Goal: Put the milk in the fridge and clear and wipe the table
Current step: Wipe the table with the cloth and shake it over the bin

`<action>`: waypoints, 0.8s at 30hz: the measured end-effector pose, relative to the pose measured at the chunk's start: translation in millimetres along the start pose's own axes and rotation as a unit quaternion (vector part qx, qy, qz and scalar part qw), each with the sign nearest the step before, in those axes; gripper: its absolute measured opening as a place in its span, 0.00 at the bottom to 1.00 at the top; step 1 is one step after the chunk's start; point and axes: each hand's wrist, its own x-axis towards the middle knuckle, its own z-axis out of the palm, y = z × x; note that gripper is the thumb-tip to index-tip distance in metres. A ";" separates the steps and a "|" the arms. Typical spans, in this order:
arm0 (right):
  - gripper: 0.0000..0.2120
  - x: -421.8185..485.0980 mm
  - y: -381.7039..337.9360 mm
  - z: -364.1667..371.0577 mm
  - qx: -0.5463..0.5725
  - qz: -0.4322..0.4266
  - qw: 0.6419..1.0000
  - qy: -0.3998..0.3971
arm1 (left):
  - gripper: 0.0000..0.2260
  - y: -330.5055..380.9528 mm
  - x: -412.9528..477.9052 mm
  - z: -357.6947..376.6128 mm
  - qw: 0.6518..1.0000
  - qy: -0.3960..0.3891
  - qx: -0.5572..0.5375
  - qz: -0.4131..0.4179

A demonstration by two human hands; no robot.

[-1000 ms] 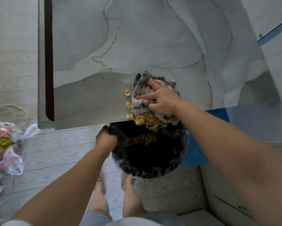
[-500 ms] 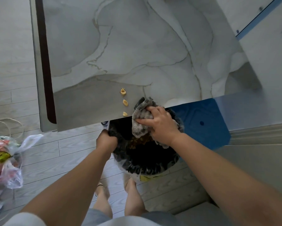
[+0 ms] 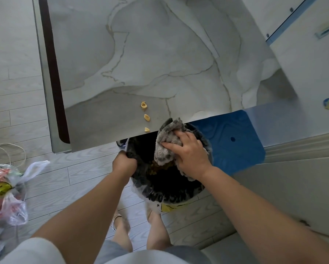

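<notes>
My right hand (image 3: 188, 152) grips a grey fluffy cloth (image 3: 166, 139) over the open mouth of a bin lined with a black bag (image 3: 165, 180), just below the front edge of the marble table (image 3: 140, 54). My left hand (image 3: 124, 163) grips the bin's left rim and holds it under the table edge. Yellow-brown crumbs lie inside the bin under the cloth. Three yellow snack pieces (image 3: 146, 117) sit in a line on the table near its front edge, left of the cloth. No milk is in view.
A blue stool seat (image 3: 234, 138) stands right of the bin under the table. A clear plastic bag with wrappers (image 3: 5, 191) lies on the wooden floor at left, beside white cords. My feet stand below the bin. A pale cabinet is at right.
My right hand has dragged the cloth off the table edge, sweeping the crumb pile into the bin. Three snack pieces stayed on the table. My left hand kept its hold on the bin rim.
</notes>
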 end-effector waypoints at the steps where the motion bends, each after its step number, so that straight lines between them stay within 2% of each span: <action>1: 0.27 -0.3 -1.5 -0.8 -0.001 0.006 1.000 0.007 | 0.06 -0.9 -1.4 -1.0 1.000 -0.001 0.002 0.000; 5: 0.28 -0.1 -3.9 -3.4 -0.012 0.012 1.000 0.012 | 0.06 -2.7 -2.7 -3.3 1.000 -0.006 0.010 0.005; 9: 0.27 -8.4 -3.3 1.7 -0.030 -0.014 0.999 -0.033 | 0.06 -4.1 -4.3 -5.0 1.000 -0.015 0.011 0.008; 11: 0.26 -9.7 -1.1 -1.7 -0.009 -0.001 0.999 -0.049 | 0.06 -4.4 -4.2 -6.0 1.000 -0.019 0.009 0.007; 14: 0.25 -5.2 3.6 -12.2 0.045 0.033 0.998 -0.034 | 0.06 -2.7 -3.9 -7.3 1.000 -0.024 0.010 0.003; 18: 0.25 5.0 9.5 -23.3 0.022 0.027 0.996 -0.077 | 0.06 1.9 -2.6 -4.9 1.000 -0.026 0.002 -0.004; 24: 0.25 8.6 17.0 -23.2 -0.017 -0.048 0.995 -0.081 | 0.05 7.5 1.3 1.4 1.000 -0.023 0.001 -0.013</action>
